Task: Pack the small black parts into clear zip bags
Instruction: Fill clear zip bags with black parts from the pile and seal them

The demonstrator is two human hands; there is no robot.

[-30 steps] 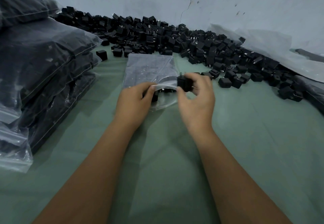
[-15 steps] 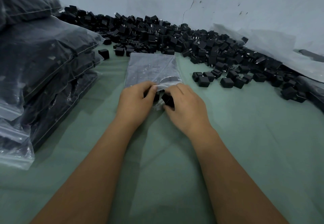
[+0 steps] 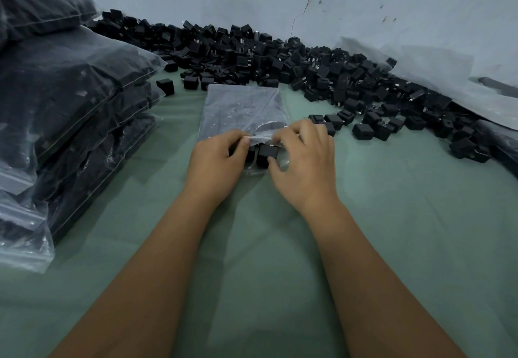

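Note:
A clear zip bag lies flat on the green cloth, its mouth toward me. My left hand pinches the upper lip of the bag's mouth. My right hand grips a small black part with thumb below and fingers above, right at the bag's mouth. Another black part sits in the mouth just left of it, partly hidden by my left fingers. A long heap of loose black parts runs along the wall behind the bag.
A stack of filled zip bags rises at the left. Scattered black parts lie right of the bag. A sheet of clear plastic leans on the wall at the right. Green cloth covers the surface near me.
My right hand carried a black part from above the bag down to its mouth. My left hand kept its pinch on the bag's lip.

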